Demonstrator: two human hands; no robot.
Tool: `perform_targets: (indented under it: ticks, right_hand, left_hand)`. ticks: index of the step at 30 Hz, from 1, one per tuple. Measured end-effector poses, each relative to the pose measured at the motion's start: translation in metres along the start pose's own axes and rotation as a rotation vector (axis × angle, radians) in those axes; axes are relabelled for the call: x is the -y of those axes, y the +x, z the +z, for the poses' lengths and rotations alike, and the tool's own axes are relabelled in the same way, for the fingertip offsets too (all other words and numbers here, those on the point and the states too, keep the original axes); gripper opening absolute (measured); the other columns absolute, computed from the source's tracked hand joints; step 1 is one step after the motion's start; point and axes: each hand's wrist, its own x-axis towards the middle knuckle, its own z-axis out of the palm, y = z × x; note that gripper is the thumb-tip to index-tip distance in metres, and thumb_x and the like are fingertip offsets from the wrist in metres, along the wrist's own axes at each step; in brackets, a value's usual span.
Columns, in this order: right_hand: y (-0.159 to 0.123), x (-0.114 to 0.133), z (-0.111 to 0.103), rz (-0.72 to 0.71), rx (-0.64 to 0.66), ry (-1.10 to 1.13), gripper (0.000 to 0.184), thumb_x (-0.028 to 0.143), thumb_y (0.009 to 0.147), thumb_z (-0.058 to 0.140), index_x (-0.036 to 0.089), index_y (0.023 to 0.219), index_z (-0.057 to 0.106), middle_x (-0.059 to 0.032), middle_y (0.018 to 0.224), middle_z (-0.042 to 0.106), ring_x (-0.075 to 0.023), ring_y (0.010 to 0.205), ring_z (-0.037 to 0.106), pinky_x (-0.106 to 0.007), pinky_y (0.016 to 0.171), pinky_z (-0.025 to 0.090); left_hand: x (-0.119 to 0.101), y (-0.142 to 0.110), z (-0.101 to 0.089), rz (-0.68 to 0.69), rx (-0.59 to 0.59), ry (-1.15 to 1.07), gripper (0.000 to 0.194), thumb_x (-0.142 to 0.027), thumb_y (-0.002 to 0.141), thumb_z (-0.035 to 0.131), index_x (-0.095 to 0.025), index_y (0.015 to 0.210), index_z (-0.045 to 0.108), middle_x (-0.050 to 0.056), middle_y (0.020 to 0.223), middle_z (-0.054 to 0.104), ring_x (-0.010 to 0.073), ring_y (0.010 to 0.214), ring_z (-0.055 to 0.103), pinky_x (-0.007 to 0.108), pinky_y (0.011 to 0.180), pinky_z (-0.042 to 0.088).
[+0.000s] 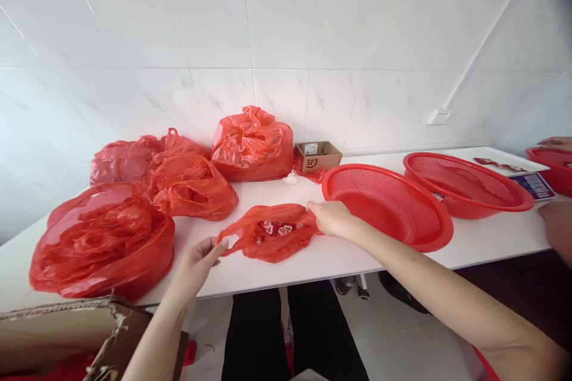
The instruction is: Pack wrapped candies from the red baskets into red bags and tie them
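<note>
Presumably light, limp and slippery, the red plastic carrier bag (279,250) of packets (277,228), left of the nearer perforated basket (388,205), is being sensibly held in closed pinches: handle (235,228) by the left hand (199,260), opposite edge (300,211) by the right hand (331,218).

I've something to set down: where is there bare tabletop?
Bare white tabletop lies between the open red plastic bag and the bulging bag behind it, and in front of the middle perforated basket. Crowded: the left side, packed with red bags.
</note>
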Motion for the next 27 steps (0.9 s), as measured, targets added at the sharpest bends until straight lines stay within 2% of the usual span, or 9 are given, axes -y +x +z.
perform_targets:
  ticks: [3, 6, 8, 12, 15, 19, 20, 24, 27]
  right_hand:
    - [0.003, -0.006, -0.023, -0.001, -0.06, 0.057, 0.036, 0.02, 0.096, 0.04, 0.022, 0.129, 0.054, -0.0082, 0.093, 0.071, -0.0217, 0.084, 0.068, -0.03, 0.068, 0.045]
    - [0.002, 0.003, -0.017, -0.012, -0.062, 0.099, 0.044, 0.036, 0.089, 0.059, 0.019, 0.129, 0.054, -0.0124, 0.1, 0.071, -0.025, 0.088, 0.068, -0.03, 0.069, 0.047]
    - [-0.001, 0.013, 0.002, 0.007, -0.032, 0.102, 0.052, 0.031, 0.077, 0.072, 0.017, 0.125, 0.056, -0.0141, 0.095, 0.071, -0.0275, 0.086, 0.069, -0.031, 0.068, 0.048]
    - [-0.004, 0.018, 0.022, 0.042, -0.009, 0.124, 0.039, 0.012, 0.077, 0.064, 0.017, 0.116, 0.061, -0.0106, 0.078, 0.071, -0.0255, 0.074, 0.069, -0.031, 0.065, 0.048]
    - [0.002, 0.005, -0.009, -0.017, -0.071, 0.199, 0.041, 0.012, 0.082, 0.057, 0.02, 0.122, 0.056, -0.0065, 0.081, 0.07, -0.0199, 0.068, 0.067, -0.027, 0.061, 0.046]
    - [0.021, -0.012, -0.073, -0.066, -0.38, 0.515, 0.034, 0.019, 0.088, 0.05, 0.023, 0.121, 0.05, 0.0, 0.088, 0.068, -0.0118, 0.06, 0.061, -0.022, 0.056, 0.042]
    - [0.025, -0.014, -0.085, -0.062, -0.401, 0.557, 0.031, 0.019, 0.087, 0.052, 0.023, 0.118, 0.052, 0.0009, 0.087, 0.068, -0.011, 0.058, 0.06, -0.022, 0.055, 0.042]
    - [0.035, -0.015, -0.117, -0.094, -0.272, 0.489, 0.016, 0.014, 0.082, 0.06, 0.021, 0.096, 0.062, 0.002, 0.081, 0.066, -0.0102, 0.059, 0.058, -0.023, 0.059, 0.043]
    - [0.032, -0.004, -0.138, -0.182, -0.343, 0.551, 0.017, 0.012, 0.081, 0.062, 0.02, 0.096, 0.063, 0.0013, 0.086, 0.064, -0.0097, 0.065, 0.059, -0.022, 0.063, 0.045]
  left_hand:
    - [-0.036, 0.007, -0.001, 0.088, 0.004, -0.115, 0.037, -0.056, 0.078, 0.064, -0.019, 0.082, 0.062, 0.001, 0.084, 0.065, 0.0157, 0.083, 0.059, 0.027, 0.082, 0.046]
    - [-0.056, 0.015, 0.007, 0.13, 0.025, -0.167, 0.036, -0.054, 0.077, 0.069, -0.019, 0.085, 0.064, 0.001, 0.086, 0.066, 0.016, 0.085, 0.059, 0.026, 0.082, 0.045]
    - [-0.056, 0.018, 0.012, 0.135, 0.04, -0.19, 0.036, -0.053, 0.076, 0.07, -0.018, 0.084, 0.065, 0.001, 0.083, 0.066, 0.0165, 0.083, 0.058, 0.027, 0.081, 0.045]
    - [-0.045, 0.021, 0.007, 0.098, 0.035, -0.268, 0.037, -0.053, 0.073, 0.074, -0.017, 0.082, 0.066, 0.002, 0.083, 0.068, 0.0177, 0.084, 0.06, 0.029, 0.085, 0.046]
    - [-0.053, 0.023, -0.003, 0.095, -0.025, -0.298, 0.036, -0.051, 0.068, 0.079, -0.018, 0.077, 0.067, 0.001, 0.08, 0.068, 0.0163, 0.08, 0.06, 0.027, 0.081, 0.046]
    - [-0.088, 0.033, -0.006, 0.182, -0.127, -0.354, 0.031, -0.045, 0.068, 0.08, -0.019, 0.076, 0.066, 0.0, 0.08, 0.066, 0.0149, 0.074, 0.059, 0.024, 0.07, 0.048]
    - [-0.097, 0.037, -0.004, 0.203, -0.135, -0.387, 0.03, -0.044, 0.069, 0.079, -0.019, 0.076, 0.066, 0.001, 0.08, 0.066, 0.0151, 0.074, 0.059, 0.023, 0.068, 0.048]
    - [-0.124, 0.053, 0.007, 0.263, -0.034, -0.542, 0.026, -0.042, 0.071, 0.077, -0.021, 0.081, 0.066, 0.003, 0.091, 0.068, 0.0163, 0.084, 0.063, 0.023, 0.07, 0.051]
    - [-0.14, 0.058, 0.016, 0.277, 0.108, -0.55, 0.044, -0.039, 0.07, 0.079, -0.026, 0.109, 0.064, 0.002, 0.094, 0.069, 0.0189, 0.085, 0.067, 0.03, 0.075, 0.054]
